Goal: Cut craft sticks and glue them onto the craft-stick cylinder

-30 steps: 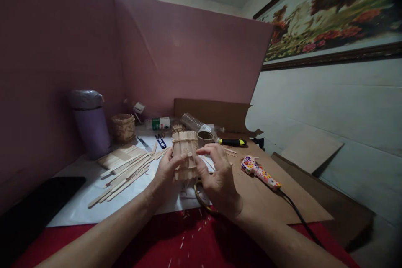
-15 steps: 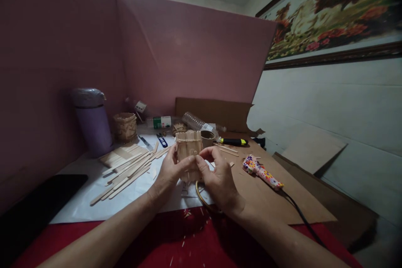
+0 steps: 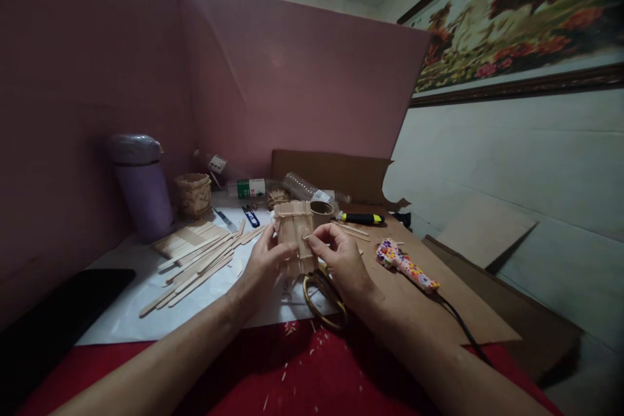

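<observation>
My left hand (image 3: 260, 270) is wrapped round a small holder (image 3: 290, 227) faced with upright craft sticks, with a cord band round its upper part. The holder leans a little above the table. My right hand (image 3: 346, 266) pinches a tiny pale curled piece (image 3: 305, 234) against the holder's front; whether it is cord or wood I cannot make out. Below the hands lie scissors (image 3: 331, 322) with gold-coloured handles, their blades mostly hidden. Loose craft sticks (image 3: 195, 276) are spread left of my left hand.
A purple tumbler (image 3: 143, 198) and a woven-looking pot (image 3: 194, 195) stand at the left. Behind are plastic bottles (image 3: 302, 186), a roll of tape (image 3: 322, 209) and a black-yellow cutter (image 3: 363, 219). A flower-patterned glue gun (image 3: 404, 265) with a cord lies on the cardboard at right.
My right hand has drawn slightly right, with fingertips raised to the small curled piece. The left thumb has shifted left on the holder, and more of the scissors' handles shows.
</observation>
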`<action>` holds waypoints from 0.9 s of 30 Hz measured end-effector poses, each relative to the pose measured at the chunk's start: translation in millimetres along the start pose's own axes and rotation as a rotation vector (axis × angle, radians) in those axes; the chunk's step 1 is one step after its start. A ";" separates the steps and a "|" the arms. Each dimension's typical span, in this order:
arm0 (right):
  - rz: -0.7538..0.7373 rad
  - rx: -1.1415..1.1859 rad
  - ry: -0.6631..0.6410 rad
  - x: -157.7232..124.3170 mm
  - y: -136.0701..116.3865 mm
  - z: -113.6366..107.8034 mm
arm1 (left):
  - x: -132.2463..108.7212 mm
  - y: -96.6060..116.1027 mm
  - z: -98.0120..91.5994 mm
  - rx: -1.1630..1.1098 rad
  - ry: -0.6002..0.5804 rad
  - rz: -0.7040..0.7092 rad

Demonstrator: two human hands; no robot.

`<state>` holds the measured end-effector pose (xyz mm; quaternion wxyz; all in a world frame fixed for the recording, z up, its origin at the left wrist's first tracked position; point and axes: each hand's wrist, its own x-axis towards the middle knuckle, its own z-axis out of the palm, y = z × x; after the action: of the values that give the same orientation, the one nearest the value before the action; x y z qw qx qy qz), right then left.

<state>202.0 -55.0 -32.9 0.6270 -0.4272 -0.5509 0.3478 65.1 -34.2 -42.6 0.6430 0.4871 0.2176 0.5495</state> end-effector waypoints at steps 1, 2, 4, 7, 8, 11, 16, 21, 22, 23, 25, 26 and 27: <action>0.007 0.025 -0.008 1.2 0.5 -1.5 | 0.6 -1.1 -1.2 0.018 0.001 0.006; 0.017 0.056 -0.022 2.4 1.2 -3.0 | 1.0 -2.1 -2.5 0.038 0.005 0.015; 0.052 0.128 -0.065 4.2 2.6 -5.6 | 1.8 -3.4 -4.6 0.072 0.014 0.032; 0.109 0.222 -0.103 5.4 4.1 -7.4 | 2.9 -2.7 -5.8 0.096 0.041 0.061; 0.118 0.237 -0.095 5.3 4.1 -7.4 | 3.4 -1.8 -5.7 0.107 0.059 0.066; 0.105 0.244 -0.063 4.5 3.4 -6.4 | 5.0 1.9 -4.4 0.170 0.168 0.098; 0.081 0.290 -0.133 2.0 3.9 -3.2 | 2.0 4.7 -3.2 0.390 0.359 0.259; 0.061 0.314 -0.148 0.9 5.0 -1.6 | -1.1 -1.5 -7.2 0.846 0.349 0.496; 0.063 0.314 -0.147 1.0 4.9 -1.6 | -0.5 -3.3 -8.4 0.940 0.355 0.529; 0.062 0.314 -0.145 1.1 4.8 -1.7 | 0.4 -5.0 -9.6 1.029 0.371 0.562; 0.061 0.317 -0.142 1.5 4.9 -2.0 | 2.1 -7.8 -11.5 1.177 0.392 0.614; 0.061 0.321 -0.145 1.6 5.1 -2.2 | 2.6 -8.8 -12.1 1.229 0.398 0.639; 0.061 0.326 -0.148 1.7 5.5 -2.4 | 2.8 -9.5 -12.4 1.267 0.400 0.661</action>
<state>204.8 -51.6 -37.4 0.6350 -0.3096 -0.5185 0.4818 60.5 -26.1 -55.4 -0.0120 0.6955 0.4479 0.5617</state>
